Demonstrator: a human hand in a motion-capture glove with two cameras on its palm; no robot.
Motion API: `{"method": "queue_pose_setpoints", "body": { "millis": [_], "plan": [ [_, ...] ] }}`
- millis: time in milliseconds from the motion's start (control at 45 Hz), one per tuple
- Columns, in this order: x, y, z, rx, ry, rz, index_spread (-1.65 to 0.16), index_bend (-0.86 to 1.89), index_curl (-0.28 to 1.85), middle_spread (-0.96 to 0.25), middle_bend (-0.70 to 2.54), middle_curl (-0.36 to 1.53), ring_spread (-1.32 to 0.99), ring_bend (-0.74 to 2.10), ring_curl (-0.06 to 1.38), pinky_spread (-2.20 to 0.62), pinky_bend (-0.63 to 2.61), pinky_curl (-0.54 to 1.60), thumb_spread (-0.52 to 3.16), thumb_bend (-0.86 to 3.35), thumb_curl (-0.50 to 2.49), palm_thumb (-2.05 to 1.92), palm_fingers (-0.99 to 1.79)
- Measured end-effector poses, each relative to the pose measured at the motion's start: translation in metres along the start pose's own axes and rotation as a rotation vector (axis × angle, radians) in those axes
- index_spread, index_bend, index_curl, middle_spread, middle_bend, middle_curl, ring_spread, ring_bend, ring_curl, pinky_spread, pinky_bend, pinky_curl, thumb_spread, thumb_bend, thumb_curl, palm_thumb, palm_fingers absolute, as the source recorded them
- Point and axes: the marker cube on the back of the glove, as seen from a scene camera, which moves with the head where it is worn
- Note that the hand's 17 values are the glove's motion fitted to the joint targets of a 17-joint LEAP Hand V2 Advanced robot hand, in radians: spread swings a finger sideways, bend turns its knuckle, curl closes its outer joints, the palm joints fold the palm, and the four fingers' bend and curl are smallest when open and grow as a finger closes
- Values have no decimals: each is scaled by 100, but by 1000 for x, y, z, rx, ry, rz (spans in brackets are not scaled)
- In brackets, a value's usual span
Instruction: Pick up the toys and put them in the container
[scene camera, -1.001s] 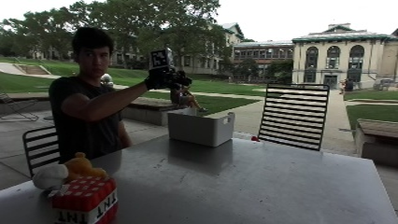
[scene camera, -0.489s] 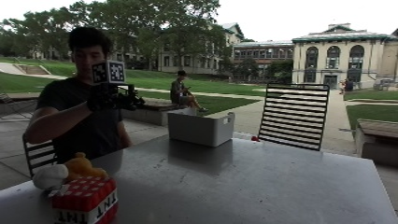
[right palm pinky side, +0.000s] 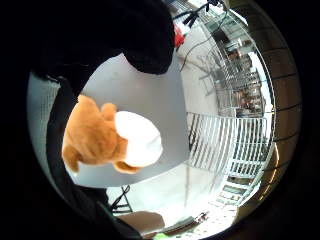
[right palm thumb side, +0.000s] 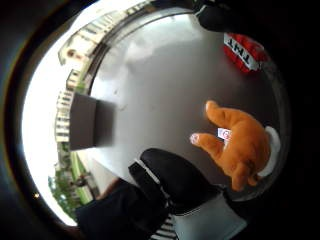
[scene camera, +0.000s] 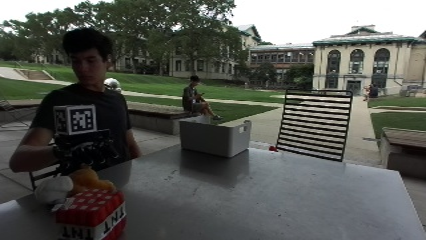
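An orange plush toy (scene camera: 91, 179) with a white part (scene camera: 53, 189) lies on the grey table (scene camera: 266, 200) near its left end, behind a red TNT block toy (scene camera: 90, 217). My gloved right hand (scene camera: 86, 152) hovers just above the plush, fingers bent downward and holding nothing. Both palm views show the plush (right palm pinky side: 92, 135) (right palm thumb side: 245, 142) close under the palm, with table showing between it and a gloved finger (right palm thumb side: 175, 182). The TNT block (right palm thumb side: 245, 50) sits beyond it. The white container (scene camera: 214, 136) stands at the table's far edge, well to the right of the hand.
A slatted black chair back (scene camera: 313, 125) stands behind the table to the right of the container, with a small red thing (scene camera: 273, 148) at its foot. The person's bare arm rests at the table's left edge. The container (right palm thumb side: 82, 122) also shows across the tabletop.
The gloved hand has swung from up near the container to the left and down, and now hangs just over the orange plush. The toys and the container have not moved.
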Motion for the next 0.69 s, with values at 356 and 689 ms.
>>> {"method": "queue_pose_setpoints", "body": {
  "millis": [356,689],
  "plan": [
    [33,21,56,-115,-36,60,-41,49,50,-8,20,41,-5,35,17,4,88,26,106,-3,23,-1,14],
    [44,46,77,-178,104,92,-40,59,55,-9,21,43,-6,29,16,5,87,27,121,15,31,36,27]
  ]
}}
